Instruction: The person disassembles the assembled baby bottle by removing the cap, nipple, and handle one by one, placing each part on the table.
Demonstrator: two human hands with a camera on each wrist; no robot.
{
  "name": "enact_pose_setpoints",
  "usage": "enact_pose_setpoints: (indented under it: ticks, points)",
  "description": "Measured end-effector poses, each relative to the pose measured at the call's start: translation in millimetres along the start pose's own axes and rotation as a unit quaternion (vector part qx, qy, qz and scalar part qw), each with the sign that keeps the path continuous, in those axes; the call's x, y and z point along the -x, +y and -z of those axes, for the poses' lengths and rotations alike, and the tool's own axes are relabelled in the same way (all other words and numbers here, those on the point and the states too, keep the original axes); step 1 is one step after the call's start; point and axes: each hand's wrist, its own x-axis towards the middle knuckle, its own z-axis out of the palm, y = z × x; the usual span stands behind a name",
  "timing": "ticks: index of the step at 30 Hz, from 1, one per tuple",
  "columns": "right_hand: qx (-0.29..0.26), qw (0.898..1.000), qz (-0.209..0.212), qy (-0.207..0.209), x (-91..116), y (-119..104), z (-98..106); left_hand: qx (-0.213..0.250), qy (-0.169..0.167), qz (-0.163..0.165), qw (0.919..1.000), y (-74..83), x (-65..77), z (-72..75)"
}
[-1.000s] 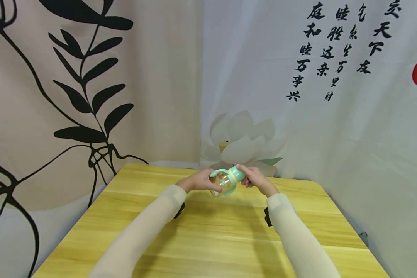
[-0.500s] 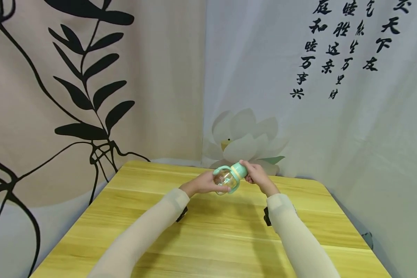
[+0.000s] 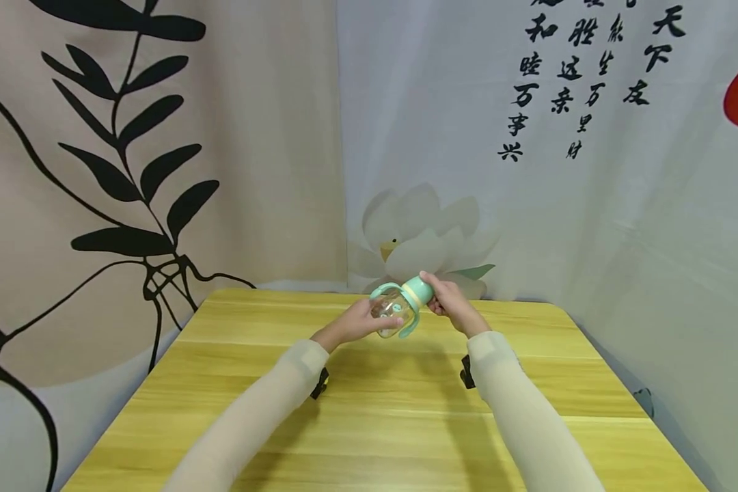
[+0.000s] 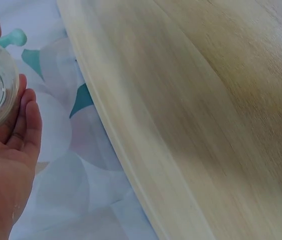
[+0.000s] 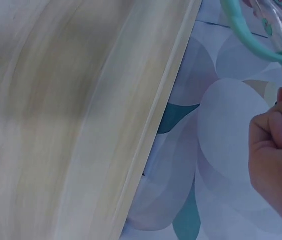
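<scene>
So, biggest thing first: the pale fabric backdrop with black plant prints and lettering (image 3: 283, 171) has slid left across the head view in the last half second, which I'd put down to you turning your head, not anything being moved. The yellow wood-grain table (image 3: 400, 437) fills the lower half of the frame, with your cream sleeves (image 3: 246, 417) reaching up over it from the bottom. Your left hand (image 3: 358, 322) sits left of centre, fingers and thumb wrapped round the clear rounded body. Your right hand (image 3: 454, 304), just right of centre, grips the top end, thumb along it and other fingers curled in. Between them, mid-frame and held above the table, is the clear bottle with mint-green fittings (image 3: 393, 306), tilted with its top to the upper right. It's a bit higher against the table's far edge than it was, so the mint-green cap (image 3: 421, 289) now pokes above that line. The lower mint-green curved handle (image 3: 409, 326) sticks out more clearly too, so you've probably rolled the bottle slightly. For the job, I reckon that's only a small adjustment: cap still on, both grips kept. The cream-yellow band (image 3: 410, 296) sits right below the cap.
</scene>
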Motion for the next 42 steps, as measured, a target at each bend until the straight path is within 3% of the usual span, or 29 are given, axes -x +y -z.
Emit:
enact_pose_setpoints:
  ticks: [9,12,16,27,31,34,39,42]
  points:
    - [-0.044,0.999,-0.012,-0.004,4,2,7,0.013,-0.011,-0.013,0.9998,3.1,-4.8,-1.8]
    - [-0.127,0.992,-0.018,-0.004,5,4,10,0.034,0.004,-0.019,0.9992,5.2,-4.2,-7.8]
    - [-0.227,0.974,-0.018,-0.008,8,6,15,0.054,0.002,-0.041,0.9977,7.1,-5.4,-16.0]
    - [-0.201,0.979,-0.015,0.011,10,10,35,0.043,0.011,-0.027,0.9987,1.7,-1.4,-12.8]
    - [-0.113,0.992,-0.016,0.051,12,18,46,0.035,0.02,-0.015,0.9991,1.5,-0.6,-10.7]
    - [0.017,0.996,-0.008,0.086,17,27,53,0.019,0.045,-0.01,0.9988,1.4,-0.1,-8.8]
    - [0.178,0.974,-0.002,0.136,23,49,60,-0.004,0.092,-0.002,0.9958,0.4,4.2,-4.5]
    - [0.233,0.962,-0.004,0.143,25,60,62,-0.002,0.103,0.004,0.9946,-0.5,7.5,-3.2]
